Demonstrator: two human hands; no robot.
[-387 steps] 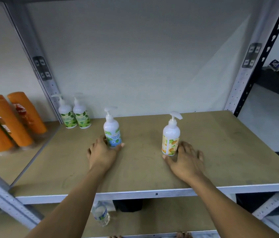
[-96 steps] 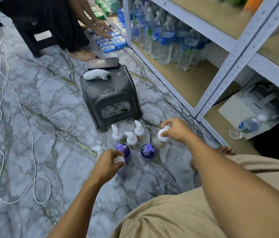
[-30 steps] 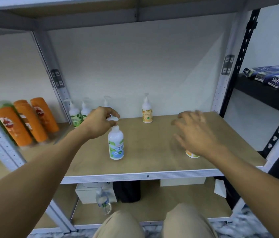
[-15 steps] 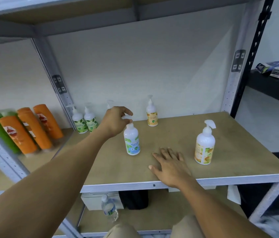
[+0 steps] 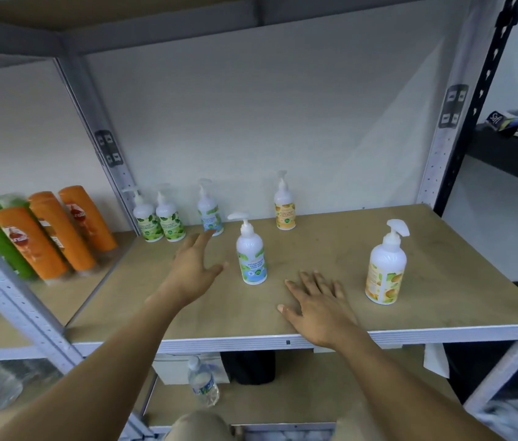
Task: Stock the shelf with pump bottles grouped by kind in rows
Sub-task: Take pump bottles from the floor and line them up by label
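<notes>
Nothing is held. The left hand [image 5: 194, 268] is spread with straight fingers, just beside the front blue-label bottle [image 5: 251, 257] and not touching it. The right hand [image 5: 318, 302] is laid flat on the shelf [image 5: 442, 281], fingers splayed, between that bottle and the front orange-label bottle [image 5: 385, 270]. Both front bottles stand upright, well apart from their matches at the wall: the back blue-label bottle [image 5: 210, 211] and the back orange-label bottle [image 5: 284, 206]; the green-label bottles [image 5: 168, 221] are already paired. Risk judged: a bottle pushed high at the pump could be tipped, and an overshot slide could knock the back row.
</notes>
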